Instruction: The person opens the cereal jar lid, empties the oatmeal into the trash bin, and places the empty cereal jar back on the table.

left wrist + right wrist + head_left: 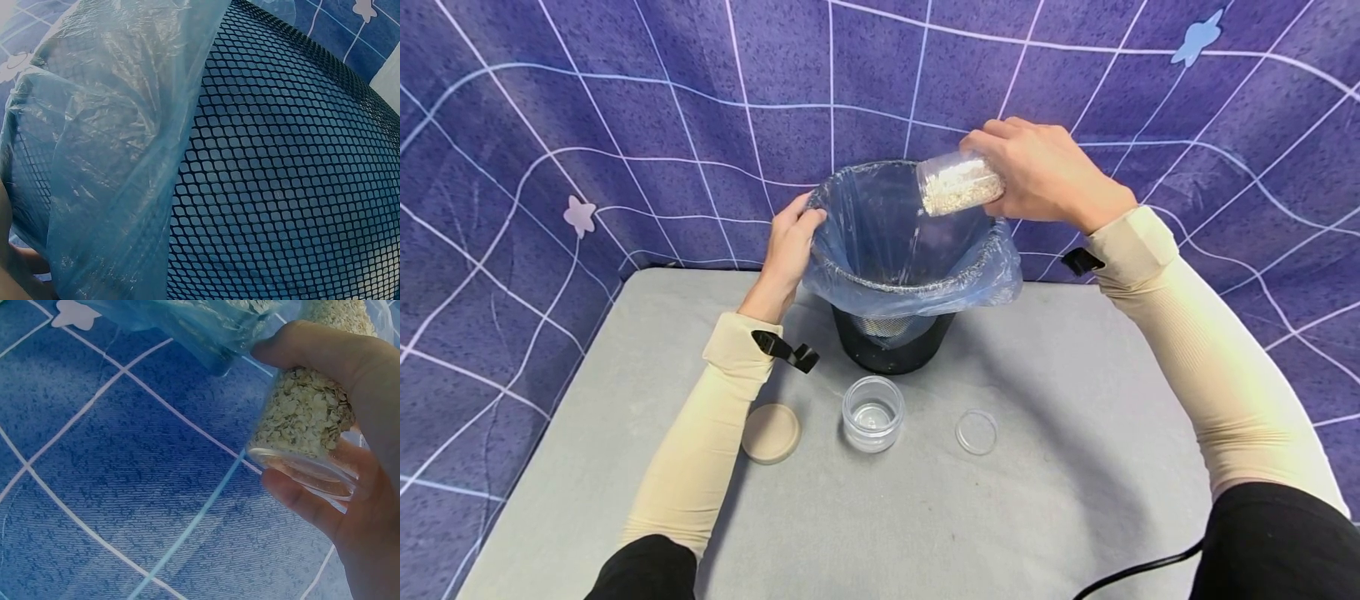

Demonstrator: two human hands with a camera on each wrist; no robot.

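My right hand (pixel 1041 171) grips a clear jar (pixel 931 171) of rolled oats (pixel 306 412), tipped with its mouth toward the inside of a black mesh trash can (pixel 891 360). A few flakes fall from the mouth into the can. A blue plastic bag (pixel 880 221) lines the can and folds out over its rim. At the left side of that rim, my left hand (pixel 786 250) holds the edge, thumb on top of the bag. In the left wrist view the mesh wall (pixel 281 150) fills most of the picture, and little of the hand shows.
In front of the can, an open clear jar (pixel 872 421) stands on the grey table (pixel 865 525). A beige round lid (pixel 771 433) lies left of it, a clear round lid (pixel 977 432) right of it. Purple patterned cloth (pixel 700 100) hangs behind. A black cable (pixel 1138 569) crosses the front right.
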